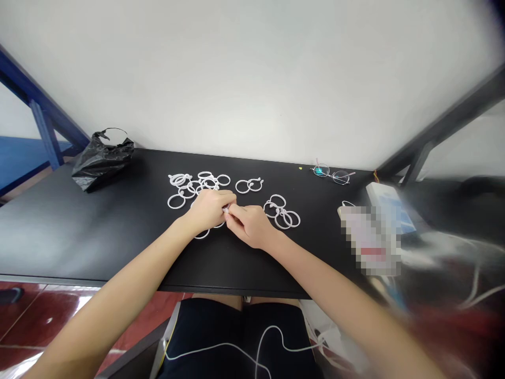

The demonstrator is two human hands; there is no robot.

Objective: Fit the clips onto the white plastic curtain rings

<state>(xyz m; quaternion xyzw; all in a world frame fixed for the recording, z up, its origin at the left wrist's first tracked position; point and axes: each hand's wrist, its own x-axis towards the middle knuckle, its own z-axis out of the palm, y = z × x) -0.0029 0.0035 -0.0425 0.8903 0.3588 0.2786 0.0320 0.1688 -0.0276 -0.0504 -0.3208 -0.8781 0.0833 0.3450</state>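
Note:
My left hand and my right hand meet over the middle of the black table, fingers closed in a pinch. Between the fingertips shows a bit of a white ring; most of it is hidden by my fingers. Under and behind my left hand lies a loose pile of thin white rings, several with small knobs. Parts of more rings show just below that hand. Two linked or overlapping rings lie beyond my hands, and a small cluster of rings sits right of my right hand.
A black plastic bag stands at the back left of the table. Eyeglasses lie at the back right. Further right are a pixelated object and a white box. A white cable crosses my lap.

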